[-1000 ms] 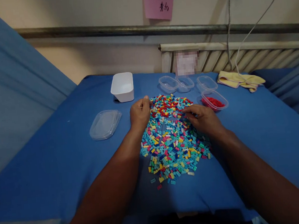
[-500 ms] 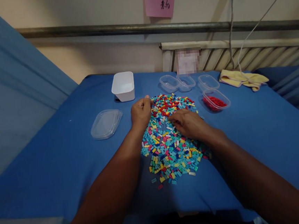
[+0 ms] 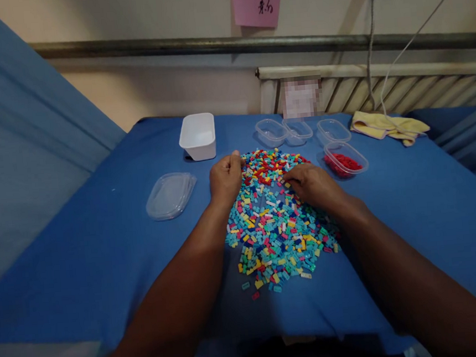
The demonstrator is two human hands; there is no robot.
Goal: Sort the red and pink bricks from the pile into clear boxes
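A wide pile of small toy bricks (image 3: 276, 230) in blue, red, yellow, green, pink and white is spread on the blue cloth. At the pile's upper left edge, my left hand (image 3: 226, 177) is closed, thumb up; what it holds, if anything, is hidden. My right hand (image 3: 314, 184) is over the upper right of the pile, fingers bent down and pinched together at the bricks. Whatever is between those fingertips is too small to make out. Red bricks (image 3: 345, 162) fill part of a clear plastic tub (image 3: 358, 169) to the right of the pile.
A white container (image 3: 198, 137) stands at the back left, with stacked clear lids (image 3: 170, 196) in front. Clear tubs (image 3: 271, 133) line the back near a radiator (image 3: 339, 92). A yellow cloth (image 3: 387, 126) lies at the back right, under a hanging cord.
My right hand has moved right and slightly away from me over the pile. My left hand has stayed at its edge. The view has shifted a little.
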